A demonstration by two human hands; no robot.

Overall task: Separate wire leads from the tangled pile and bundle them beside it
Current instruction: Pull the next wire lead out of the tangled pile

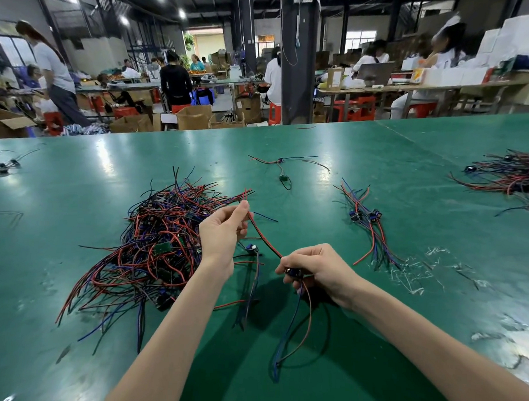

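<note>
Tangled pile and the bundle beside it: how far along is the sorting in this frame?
Early. Done: a small bundle of a few leads lies to the right of the tangled pile. In hand: the left hand pinches a red lead stretched to the right hand, which grips its other end. Left: the tangled pile is large, with most leads unsorted.

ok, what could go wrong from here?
1. The red lead pinched by the left hand and gripped by the right hand ends beside the tangled pile; pulling may drag neighbouring strands along.
2. Its hanging wires dangle near a stray lead on the table and could snag it.
</note>
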